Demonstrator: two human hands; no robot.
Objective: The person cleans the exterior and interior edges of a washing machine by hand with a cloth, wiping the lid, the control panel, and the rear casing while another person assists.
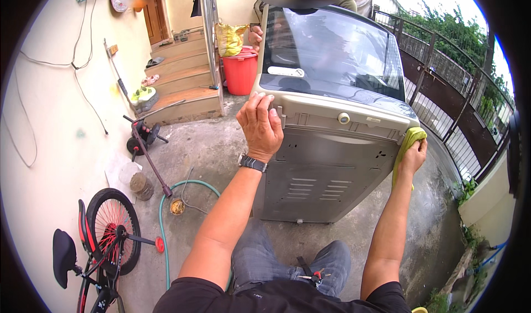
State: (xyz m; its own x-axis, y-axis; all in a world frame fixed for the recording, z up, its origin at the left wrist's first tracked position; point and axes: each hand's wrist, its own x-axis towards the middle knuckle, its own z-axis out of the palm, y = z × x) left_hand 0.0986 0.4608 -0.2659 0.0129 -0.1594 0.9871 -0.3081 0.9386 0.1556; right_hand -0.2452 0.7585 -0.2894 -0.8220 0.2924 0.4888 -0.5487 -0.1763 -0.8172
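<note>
Before me stands a grey washing machine (326,174) with a dark glass lid (337,53), its vented panel facing my legs. My left hand (260,123) grips the top near-left corner, fingers curled over the light rim. At the opposite near corner, my right hand (415,157) is closed on a yellow-green cloth (412,140), which lies between it and the machine's edge. Beyond the machine stands another person (348,2), partly hidden behind it. That person's hand (255,37) shows at the machine's far-left side.
A red bucket (241,74) with a yellow bag (230,39) stands beside the steps (185,100). On the left are a bicycle (113,233), a long metal bar (150,157), a jar (141,187) and a green hose (162,224). A metal gate (442,91) runs along the right.
</note>
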